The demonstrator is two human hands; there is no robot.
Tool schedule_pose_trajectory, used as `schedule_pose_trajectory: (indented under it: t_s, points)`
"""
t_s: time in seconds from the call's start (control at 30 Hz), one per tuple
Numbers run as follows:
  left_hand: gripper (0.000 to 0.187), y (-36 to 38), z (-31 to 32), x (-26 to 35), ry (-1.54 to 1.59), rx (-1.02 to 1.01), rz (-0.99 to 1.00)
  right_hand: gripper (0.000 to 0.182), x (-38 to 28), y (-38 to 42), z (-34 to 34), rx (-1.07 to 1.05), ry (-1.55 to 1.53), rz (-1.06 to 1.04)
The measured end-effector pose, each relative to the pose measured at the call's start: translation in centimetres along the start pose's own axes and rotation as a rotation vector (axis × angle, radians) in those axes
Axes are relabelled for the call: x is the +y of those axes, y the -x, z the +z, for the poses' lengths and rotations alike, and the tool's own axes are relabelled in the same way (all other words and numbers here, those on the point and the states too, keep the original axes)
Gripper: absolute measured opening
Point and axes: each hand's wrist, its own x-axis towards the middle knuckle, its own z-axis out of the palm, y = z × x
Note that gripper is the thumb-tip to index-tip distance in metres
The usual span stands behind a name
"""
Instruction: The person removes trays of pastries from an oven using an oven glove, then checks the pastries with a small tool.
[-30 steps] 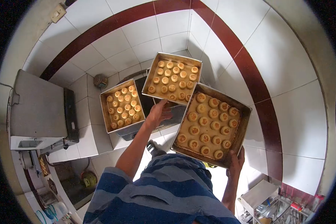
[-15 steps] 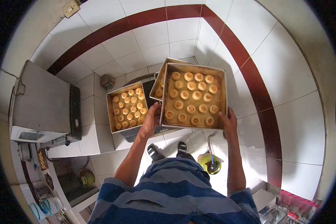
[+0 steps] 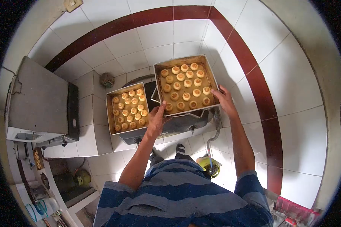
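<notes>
Both my hands hold a square metal baking pan (image 3: 185, 60) over the right side of the black gas stove (image 3: 170, 128). Rows of round golden pastries (image 3: 188, 83) with browned tops sit on its lining. My left hand (image 3: 156, 118) is closed on the front left corner, thumb on the rim. At the right edge, my right hand (image 3: 223, 100) grips the side with its thumb over the rim. Under the held pan, part of another pan (image 3: 154, 95) shows; the rest is hidden. A second pan of pastries (image 3: 109, 109) rests on the stove's left side, close to my left hand.
A grey box oven (image 3: 41, 98) stands at the left. Behind the stove's left end sits a small round tin (image 3: 107, 79). A grey hose (image 3: 217, 125) runs down toward a green gas cylinder (image 3: 204, 162) near my feet. White tiled wall (image 3: 250, 102) closes the back and right.
The held pan has moved away from me and slightly left, lower over the stove, and turned a little. It now covers most of the pan behind it. Both hands moved with it.
</notes>
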Motion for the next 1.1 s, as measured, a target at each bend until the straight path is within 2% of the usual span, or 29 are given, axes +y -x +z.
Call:
schedule_pose_trajectory:
  t_s: [0.03,0.1,0.13,0.27,0.33,0.37,0.4,0.43,0.47,0.53,0.6,0.63,0.67,0.73,0.77,0.83,0.97,1.1]
  points:
    - [0.075,0.0,0.2,-0.1,0.016,-0.001,0.026,0.052,-1.0,0.2,-0.1,0.011,0.001,0.006]
    - [0.069,-0.1,0.6,-0.2,0.003,-0.004,0.004,0.047,-2.8,0.4,0.1,-0.009,0.238,-0.051]
    - [0.063,-0.1,0.6,-0.3,-0.008,0.003,-0.011,0.047,-2.8,0.2,0.2,0.000,0.240,-0.041]
    - [0.062,-0.1,1.0,-0.3,-0.046,0.047,-0.038,0.047,-1.5,0.3,0.5,0.160,0.200,-0.116]
    - [0.066,-0.5,0.3,-0.4,0.008,0.038,-0.045,0.055,0.2,1.3,0.6,0.468,0.106,-0.271]
    - [0.070,-0.8,-0.1,-0.4,0.066,0.033,-0.045,0.055,1.5,2.4,0.4,0.468,0.107,-0.271]
    - [0.070,-0.8,-0.3,0.0,0.069,0.036,-0.045,0.059,3.6,4.0,-0.2,0.432,-0.007,-0.110]
    - [0.070,-0.7,-0.5,0.5,0.039,0.139,-0.043,0.063,5.1,5.5,-0.5,0.392,-0.118,0.051]
    - [0.070,-0.7,-0.9,0.9,0.009,0.242,-0.042,0.063,5.8,7.0,0.3,0.389,-0.116,0.051]
    - [0.072,-2.8,-2.7,0.4,-0.014,0.284,-0.032,0.070,6.7,9.3,2.9,0.266,-0.344,0.322]
    - [0.075,-3.0,-2.5,2.0,-0.221,0.240,-0.016,0.073,5.6,10.7,5.5,0.205,-0.357,0.341]
    - [0.065,-4.1,-2.6,2.1,-0.271,0.304,-0.060,0.077,5.1,10.9,6.5,0.139,-0.370,0.359]
    - [0.065,-4.9,-2.9,2.2,-0.274,0.301,-0.060,0.077,5.0,10.8,7.2,0.142,-0.372,0.358]
    - [0.050,-6.0,-3.7,2.2,-0.366,0.188,-0.124,0.078,5.2,10.4,8.2,0.117,-0.354,0.347]
    - [0.050,-6.7,-4.3,1.8,-0.368,0.189,-0.122,0.078,5.3,10.1,8.6,0.116,-0.357,0.345]
    - [0.031,-8.1,-5.8,0.6,-0.267,0.086,-0.114,0.086,6.1,9.3,9.1,0.110,-0.413,0.347]
    - [0.021,-8.8,-6.2,0.3,-0.116,0.034,-0.110,0.087,7.0,8.5,9.0,0.167,-0.488,0.326]
    - [0.017,-8.2,-5.6,0.1,-0.038,0.027,-0.049,0.085,6.9,8.3,8.4,0.078,-0.502,0.297]
